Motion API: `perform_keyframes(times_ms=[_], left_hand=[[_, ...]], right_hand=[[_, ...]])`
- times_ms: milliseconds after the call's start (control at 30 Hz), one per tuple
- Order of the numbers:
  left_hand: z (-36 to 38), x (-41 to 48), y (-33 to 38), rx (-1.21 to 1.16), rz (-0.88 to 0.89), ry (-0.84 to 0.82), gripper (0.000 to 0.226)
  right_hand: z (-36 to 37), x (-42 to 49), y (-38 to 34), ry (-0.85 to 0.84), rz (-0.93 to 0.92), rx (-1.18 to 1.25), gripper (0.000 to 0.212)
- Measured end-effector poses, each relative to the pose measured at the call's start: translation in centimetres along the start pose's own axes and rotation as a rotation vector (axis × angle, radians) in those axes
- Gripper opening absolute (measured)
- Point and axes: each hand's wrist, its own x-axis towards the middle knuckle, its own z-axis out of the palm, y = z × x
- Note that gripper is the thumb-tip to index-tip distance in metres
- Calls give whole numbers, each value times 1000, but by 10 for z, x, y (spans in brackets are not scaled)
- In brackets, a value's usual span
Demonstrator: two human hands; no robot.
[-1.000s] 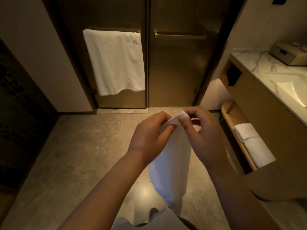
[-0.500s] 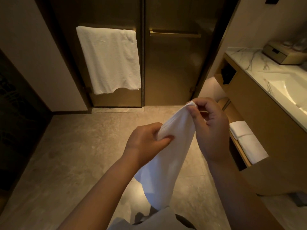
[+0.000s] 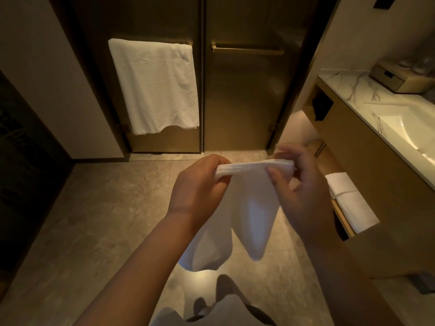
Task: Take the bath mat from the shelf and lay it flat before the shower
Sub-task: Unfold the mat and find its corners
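Note:
The white bath mat [image 3: 255, 215] hangs in the air in front of me, still folded in layers, its top edge stretched level between my hands. My left hand [image 3: 197, 191] pinches the left end of that edge. My right hand [image 3: 303, 182] pinches the right end. The mat's lower part droops in two lobes above the floor tiles [image 3: 98, 222]. The bronze glass shower doors [image 3: 244, 95] stand shut straight ahead. The low wooden shelf [image 3: 339, 215] under the vanity is at my right.
A white towel [image 3: 155, 85] hangs on the left shower door's bar. Two folded white towels [image 3: 348, 201] lie on the shelf. The marble vanity with its sink [image 3: 409, 130] and a small box [image 3: 397, 78] runs along the right. A dark wall panel [image 3: 26, 165] borders the left.
My hands have drawn apart along the mat's top edge, from pinching one bunched corner to holding the edge level. The hanging part has opened into two lobes.

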Motion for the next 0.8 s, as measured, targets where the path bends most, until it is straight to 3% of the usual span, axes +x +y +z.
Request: perform_keyframes(times_ms=[133,267,367,533,667,800], left_hand=[[-1,1,5,38,76,-38,11],[-3,2,5,32,116,-74,13],[-4,2,2,-15,85,-116,20],[-6,-2,-9,-119,-37,-260,36],[-3,-10,-23,-143,-161,-381,30],[-3,-9,-30,-107,-157,-425,21]], right_hand=[[3,-3,-8,-142,-84,-276,52],[3,0,-8,-238,-23,-322,41],[4,4,-7,-186,-45,-269,25],[4,11,-9,-101,-121,-225,22],[-1,14,-6,-61,-125,-245,19],[-4,14,0,-40,-88,-264,22]])
